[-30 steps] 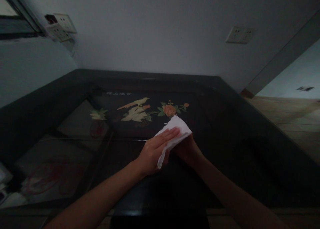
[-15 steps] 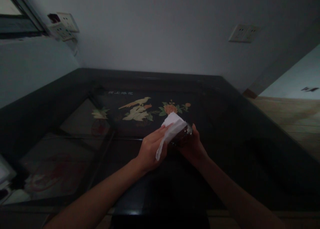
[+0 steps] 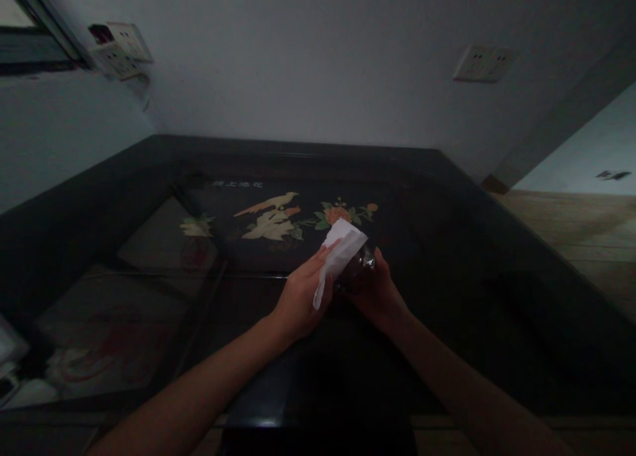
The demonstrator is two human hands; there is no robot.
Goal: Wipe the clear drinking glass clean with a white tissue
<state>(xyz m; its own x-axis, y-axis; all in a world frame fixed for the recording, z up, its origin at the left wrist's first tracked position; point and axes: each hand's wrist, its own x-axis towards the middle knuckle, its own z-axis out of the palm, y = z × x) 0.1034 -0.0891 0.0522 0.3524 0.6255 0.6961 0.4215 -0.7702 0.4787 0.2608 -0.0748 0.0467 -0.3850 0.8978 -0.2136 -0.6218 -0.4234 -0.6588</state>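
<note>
My left hand is closed on a white paper tissue, one flap of which hangs down over the fingers. The tissue lies against a dark, shiny object that looks like glass or glossy plastic; its kind is too dark to tell. Around the right side of that object my right hand is closed, with most of its fingers hidden behind it. Both hands meet above the dark glossy tabletop, just in front of its printed bird and flowers.
Wall sockets sit at the upper left and upper right. The tabletop meets the wall behind it. White items lie at the left edge. Wooden floor shows on the right.
The tissue and the dark object have shifted slightly, and the shiny object has turned a little between my hands. My grip stays the same on both sides.
</note>
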